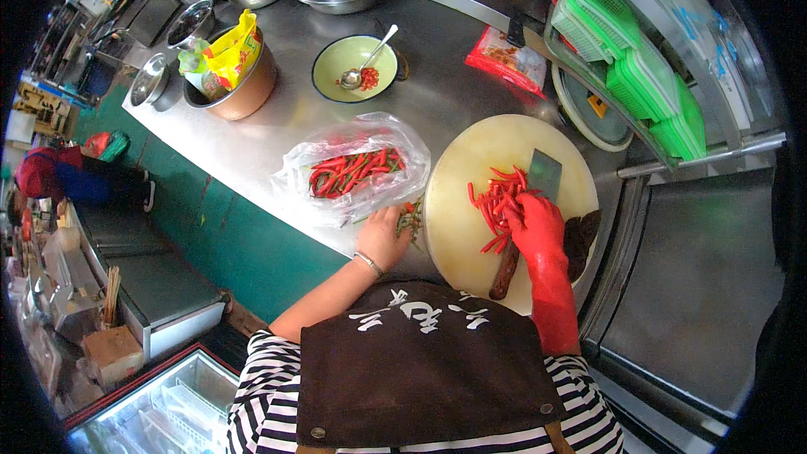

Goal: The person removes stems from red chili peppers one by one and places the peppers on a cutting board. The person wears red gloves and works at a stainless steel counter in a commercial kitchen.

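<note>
My bare left hand (383, 238) rests on the steel counter beside a small heap of green chili stems (411, 221); its fingertips touch the heap's edge, and whether they grip any stem is hidden. My right hand (536, 227), in a red rubber glove, is on the pile of red chilies (495, 205) on the round cutting board (457, 151); its fingertips are partly hidden. Under that hand lies a cleaver, its blade (545, 171) pointing away and its wooden handle (505, 271) towards me. Left of the board, an open clear plastic bag (403, 132) holds red chilies with green stems (353, 171).
A pale green bowl (328, 63) with a spoon and chopped red pieces stands farther back. Copper-coloured pot (243, 98), steel basins (334, 0) and a red packet (507, 60) surround it. Green baskets (637, 69) stand right. A person (82, 176) is at the far left.
</note>
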{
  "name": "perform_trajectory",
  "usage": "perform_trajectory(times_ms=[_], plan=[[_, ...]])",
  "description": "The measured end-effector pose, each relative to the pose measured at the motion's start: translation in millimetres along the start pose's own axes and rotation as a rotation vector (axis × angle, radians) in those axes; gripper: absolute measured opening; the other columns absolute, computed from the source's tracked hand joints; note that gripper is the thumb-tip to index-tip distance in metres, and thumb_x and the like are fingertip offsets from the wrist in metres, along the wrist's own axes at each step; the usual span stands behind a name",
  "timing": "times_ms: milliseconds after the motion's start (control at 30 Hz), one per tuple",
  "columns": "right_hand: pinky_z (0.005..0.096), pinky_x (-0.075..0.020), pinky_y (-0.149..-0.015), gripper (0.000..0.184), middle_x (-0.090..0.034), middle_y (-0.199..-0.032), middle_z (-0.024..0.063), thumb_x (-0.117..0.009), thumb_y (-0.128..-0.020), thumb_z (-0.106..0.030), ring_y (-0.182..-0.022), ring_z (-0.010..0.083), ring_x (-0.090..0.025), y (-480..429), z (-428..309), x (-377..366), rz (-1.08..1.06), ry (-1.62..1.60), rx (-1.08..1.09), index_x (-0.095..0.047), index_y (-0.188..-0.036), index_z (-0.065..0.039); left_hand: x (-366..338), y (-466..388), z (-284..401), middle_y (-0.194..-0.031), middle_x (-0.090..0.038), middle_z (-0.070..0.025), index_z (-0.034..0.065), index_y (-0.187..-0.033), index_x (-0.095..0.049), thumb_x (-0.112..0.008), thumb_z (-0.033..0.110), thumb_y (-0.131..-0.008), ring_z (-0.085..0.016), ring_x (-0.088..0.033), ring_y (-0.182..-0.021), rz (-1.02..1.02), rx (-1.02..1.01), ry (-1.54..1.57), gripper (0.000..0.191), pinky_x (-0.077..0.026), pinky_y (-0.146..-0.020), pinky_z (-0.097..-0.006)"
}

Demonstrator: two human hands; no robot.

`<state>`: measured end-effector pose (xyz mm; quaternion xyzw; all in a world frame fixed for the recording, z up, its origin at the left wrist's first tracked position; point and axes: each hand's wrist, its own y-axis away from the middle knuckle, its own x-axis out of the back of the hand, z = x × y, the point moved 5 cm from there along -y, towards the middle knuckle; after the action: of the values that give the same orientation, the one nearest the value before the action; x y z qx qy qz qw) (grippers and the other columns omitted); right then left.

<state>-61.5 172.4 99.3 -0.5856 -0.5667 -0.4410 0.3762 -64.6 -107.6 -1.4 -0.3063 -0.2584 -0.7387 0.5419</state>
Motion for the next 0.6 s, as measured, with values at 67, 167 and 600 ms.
perform_trajectory(times_ms=[67, 167, 600], plan=[[0.0438, -0.0504, -0.069, 0.020, -0.066, -0.088, 0.0183, -0.068, -0.083, -0.020, -0.080, 0.0372, -0.064, 6.6, 2.9, 4.6, 0.061, -0.189, 0.006, -0.065, -0.094, -0.003, 16.6, 1.7, 13.9, -0.101, -0.063, -0.0170, 0.0056, -0.107, -0.060, -0.066, 0.015, -0.078, -0.037, -0.059, -0.094, 0.120, -0.117, -0.004, 0.031, -0.048, -0.082, -0.0449], [0.0381, -0.0509, -0.069, 0.021, -0.068, -0.088, 0.0150, -0.069, -0.081, -0.009, -0.079, 0.0302, -0.066, 13.7, -2.8, 21.6, 0.155, -0.388, 0.021, -0.065, -0.099, -0.001, 51.9, -4.8, 19.1, -0.097, -0.063, -0.0155, 0.0046, -0.103, -0.061, -0.065, 0.008, -0.077, -0.036, -0.060, -0.090, 0.333, -0.243, 0.006, 0.026, -0.049, -0.081, -0.0433], [0.0309, -0.0526, -0.066, 0.024, -0.065, -0.088, 0.0120, -0.065, -0.083, 0.000, -0.076, 0.0192, -0.064, 37.2, -78.3, 42.2, 0.216, -0.636, 0.223, -0.060, -0.107, 0.001, 83.7, -88.0, -96.7, -0.102, -0.067, -0.0190, 0.0125, -0.108, -0.062, -0.052, 0.019, -0.086, -0.038, -0.064, -0.093, -0.093, 0.217, -0.536, 0.025, -0.051, -0.081, -0.0464]])
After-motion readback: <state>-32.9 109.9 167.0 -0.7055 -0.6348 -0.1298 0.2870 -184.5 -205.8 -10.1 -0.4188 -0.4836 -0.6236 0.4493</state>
